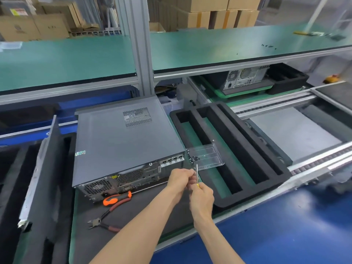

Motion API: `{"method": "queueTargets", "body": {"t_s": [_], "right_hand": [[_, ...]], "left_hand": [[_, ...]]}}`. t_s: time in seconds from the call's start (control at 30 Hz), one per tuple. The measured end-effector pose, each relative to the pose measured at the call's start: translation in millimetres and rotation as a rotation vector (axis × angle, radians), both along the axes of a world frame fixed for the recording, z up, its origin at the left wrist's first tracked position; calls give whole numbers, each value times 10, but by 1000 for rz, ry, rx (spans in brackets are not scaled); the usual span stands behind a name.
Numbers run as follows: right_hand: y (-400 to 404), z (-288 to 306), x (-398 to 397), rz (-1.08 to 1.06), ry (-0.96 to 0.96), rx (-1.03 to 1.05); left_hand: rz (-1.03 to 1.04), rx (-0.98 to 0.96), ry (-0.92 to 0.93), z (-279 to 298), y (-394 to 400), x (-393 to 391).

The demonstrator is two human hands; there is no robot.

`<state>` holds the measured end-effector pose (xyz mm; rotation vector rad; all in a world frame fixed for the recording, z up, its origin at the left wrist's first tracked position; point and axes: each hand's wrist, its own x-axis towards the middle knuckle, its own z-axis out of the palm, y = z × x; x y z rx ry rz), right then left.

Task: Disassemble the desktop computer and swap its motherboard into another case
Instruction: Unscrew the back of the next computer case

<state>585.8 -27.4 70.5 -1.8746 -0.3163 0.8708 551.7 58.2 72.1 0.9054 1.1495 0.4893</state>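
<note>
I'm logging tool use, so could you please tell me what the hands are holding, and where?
The right hand grips a slim yellow-handled screwdriver by its handle; the left hand pinches near its shaft.

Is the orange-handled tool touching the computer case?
Cannot tell. In the head view the orange-handled tool lies right against the computer case's rear lower edge, but neither contact nor a gap shows plainly.

Computer case (122, 141) left of foam tray (238, 149); pliers (106, 216) before case.

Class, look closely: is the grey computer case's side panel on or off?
On: the computer case lies flat, its vented panel covering the whole top.
</note>
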Motion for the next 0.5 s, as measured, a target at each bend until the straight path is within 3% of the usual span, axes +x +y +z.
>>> {"method": "queueTargets", "body": {"t_s": [0.37, 0.5], "right_hand": [[64, -92, 469, -39, 31, -32], [118, -93, 554, -39, 34, -3]], "left_hand": [[61, 107, 170, -16, 397, 887], [-60, 202, 305, -3, 419, 894]]}}
